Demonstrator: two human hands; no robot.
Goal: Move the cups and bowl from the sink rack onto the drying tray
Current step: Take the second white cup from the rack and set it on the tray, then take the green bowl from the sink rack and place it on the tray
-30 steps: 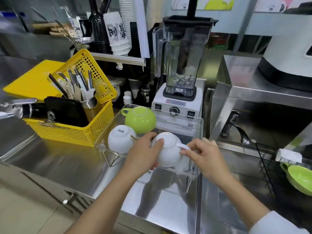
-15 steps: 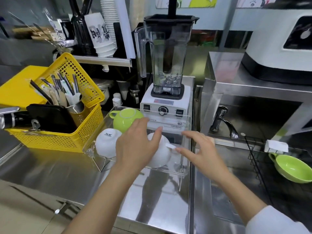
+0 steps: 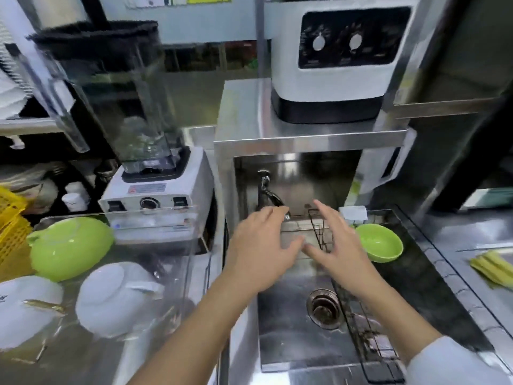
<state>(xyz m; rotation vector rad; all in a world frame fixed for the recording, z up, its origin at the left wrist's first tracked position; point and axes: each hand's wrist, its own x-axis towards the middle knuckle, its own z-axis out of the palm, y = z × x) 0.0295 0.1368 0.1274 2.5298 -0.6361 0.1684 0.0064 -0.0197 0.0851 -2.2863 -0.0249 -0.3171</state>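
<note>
While both hands hover over the sink [image 3: 291, 340], nothing held in either. Left hand [image 3: 261, 250] spread, palm down, fingers loose and apart, above the basin's left edge, just in front of the faucet [image 3: 268, 194]. Right hand [image 3: 337, 245] likewise open and empty, fingers splayed, over the near-left edge of the wire sink rack [image 3: 361, 323], its thumb close to the left hand's thumb but not touching. White sleeve [image 3: 455, 362] at the lower right corner of the view.

On the sink rack, toward its far end: green bowl [image 3: 379, 243], upright, hollow facing up, just right of the right hand and apart from it.

Left of the sink, on the counter's clear drying tray [image 3: 191, 262]: green cup [image 3: 69, 247] upside down at the far side, handle to the left; two white cups upside down nearer the front edge, one [image 3: 116, 298] with its handle pointing right, the other [image 3: 26, 309] cut by the left border of the view.

Behind the tray, blender [image 3: 155, 190] against the back of the counter; yellow basket [image 3: 12, 232] at the far left edge.
</note>
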